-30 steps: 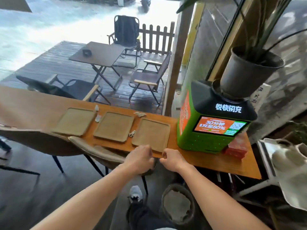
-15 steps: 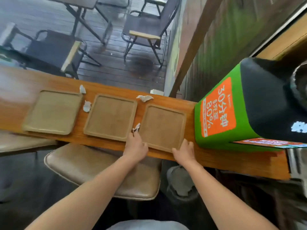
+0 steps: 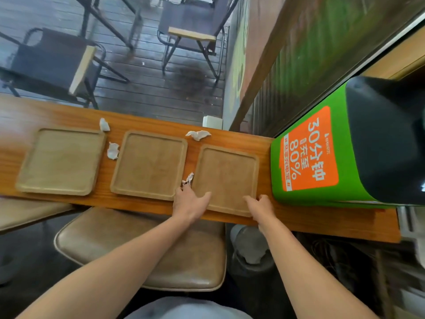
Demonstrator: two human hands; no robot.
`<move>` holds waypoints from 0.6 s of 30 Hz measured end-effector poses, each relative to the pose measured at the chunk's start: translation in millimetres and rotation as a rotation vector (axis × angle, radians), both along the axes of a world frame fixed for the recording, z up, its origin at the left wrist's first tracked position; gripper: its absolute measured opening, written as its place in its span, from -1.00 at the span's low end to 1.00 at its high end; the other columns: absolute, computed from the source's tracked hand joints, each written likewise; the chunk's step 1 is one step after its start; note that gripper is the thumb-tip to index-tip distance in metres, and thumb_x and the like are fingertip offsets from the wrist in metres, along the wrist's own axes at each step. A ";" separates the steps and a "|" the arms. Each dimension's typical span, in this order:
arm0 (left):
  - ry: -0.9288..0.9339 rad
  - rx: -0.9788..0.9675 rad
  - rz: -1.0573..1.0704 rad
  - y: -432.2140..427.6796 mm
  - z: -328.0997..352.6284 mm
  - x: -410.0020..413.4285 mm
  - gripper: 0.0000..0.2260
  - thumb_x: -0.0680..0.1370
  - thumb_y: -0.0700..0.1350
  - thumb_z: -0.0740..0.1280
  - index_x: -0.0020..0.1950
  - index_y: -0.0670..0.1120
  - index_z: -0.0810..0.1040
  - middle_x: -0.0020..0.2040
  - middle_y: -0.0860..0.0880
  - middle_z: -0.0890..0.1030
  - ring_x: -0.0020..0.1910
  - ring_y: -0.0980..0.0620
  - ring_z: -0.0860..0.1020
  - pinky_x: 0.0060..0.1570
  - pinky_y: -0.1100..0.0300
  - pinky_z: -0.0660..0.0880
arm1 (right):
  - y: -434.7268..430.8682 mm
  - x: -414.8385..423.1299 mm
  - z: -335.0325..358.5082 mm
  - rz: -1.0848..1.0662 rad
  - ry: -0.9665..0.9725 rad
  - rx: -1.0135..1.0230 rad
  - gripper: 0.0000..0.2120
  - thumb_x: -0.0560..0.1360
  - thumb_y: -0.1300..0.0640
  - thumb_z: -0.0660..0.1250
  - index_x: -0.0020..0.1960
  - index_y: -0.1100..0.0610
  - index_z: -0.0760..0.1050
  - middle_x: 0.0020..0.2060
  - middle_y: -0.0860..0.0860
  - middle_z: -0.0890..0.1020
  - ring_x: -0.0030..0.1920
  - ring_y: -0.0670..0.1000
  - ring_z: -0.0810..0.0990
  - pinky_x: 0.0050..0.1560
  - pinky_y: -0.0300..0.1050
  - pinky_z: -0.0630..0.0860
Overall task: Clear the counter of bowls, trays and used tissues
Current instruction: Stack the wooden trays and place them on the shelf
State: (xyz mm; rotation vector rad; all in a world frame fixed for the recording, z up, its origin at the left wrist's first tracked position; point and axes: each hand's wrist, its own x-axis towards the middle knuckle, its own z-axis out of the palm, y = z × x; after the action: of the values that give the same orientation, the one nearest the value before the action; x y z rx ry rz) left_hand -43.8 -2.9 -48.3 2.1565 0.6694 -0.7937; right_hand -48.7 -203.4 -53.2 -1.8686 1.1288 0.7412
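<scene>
Change since a moment ago: the left hand (image 3: pixel 189 202) was pinching at the small tissue scrap (image 3: pixel 188 178) between the trays; it is now lying spread, thumb over the near-left corner of the right tray (image 3: pixel 227 178), fingertips touching the scrap.
Right hand (image 3: pixel 261 204): was resting flat at the near edge; it is now curling its fingers over the tray's near-right corner.
Grip state: both hands are closing on the right tray's near corners; whether the left is also pinching the scrap I cannot tell, as the fingertips are blurring into it.
Tray state: sitting flat on the wooden counter (image 3: pixel 322 217), not yet lifted as far as I can judge.
Meaning for task: the person appears to be shifting from tissue picking to tray removal, starting at the right end.
Remaining trays: middle tray (image 3: pixel 149 164) and left tray (image 3: pixel 61 161) are lying untouched, side by side to the left.
Remaining tissues: one (image 3: pixel 198 135) far of the gap between middle and right trays; two (image 3: pixel 112 151) (image 3: pixel 104 124) between left and middle trays.
Bowls: none showing on the counter.
Obstacle: the green charging kiosk (image 3: pixel 322 153) is standing just right of the right tray, leaving little side clearance.
Progress: early; nearly everything is waiting.
</scene>
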 end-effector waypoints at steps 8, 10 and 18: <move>0.062 -0.175 0.064 4.9 1.6 2.3 -0.40 0.56 0.08 0.36 0.46 -0.20 0.25 0.38 -0.16 0.45 0.36 -0.15 0.44 0.35 -0.04 0.40 | -10.9 -13.3 -1.8 -0.320 0.042 0.260 -0.57 0.60 0.02 0.31 0.40 0.13 0.29 0.20 0.13 0.54 0.08 0.16 0.56 -0.09 0.04 0.57; 0.077 -0.253 0.103 5.5 3.5 0.9 -0.52 0.60 0.00 0.33 0.43 -0.14 0.27 0.36 -0.12 0.49 0.32 -0.12 0.48 0.27 0.01 0.43 | -10.7 -17.2 0.7 -0.349 0.027 0.295 -0.67 0.62 0.07 0.28 0.34 0.11 0.35 0.15 0.12 0.56 0.07 0.17 0.57 -0.16 0.01 0.55; 0.182 -0.408 0.141 18.9 5.9 3.1 -0.50 0.58 -0.07 0.37 0.48 -0.09 0.29 0.33 -0.10 0.50 0.26 -0.10 0.51 0.28 -0.08 0.49 | -8.2 -28.2 13.5 -0.361 0.040 0.332 -0.74 0.62 0.18 0.27 0.29 0.14 0.39 0.13 0.15 0.57 0.05 0.20 0.57 -0.32 -0.03 0.53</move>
State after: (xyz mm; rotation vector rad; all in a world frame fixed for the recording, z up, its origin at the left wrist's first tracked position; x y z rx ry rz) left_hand -40.7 15.9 -42.4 1.6665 0.6756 -0.9648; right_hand -76.9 -211.6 -39.8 -1.3341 1.2403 0.7083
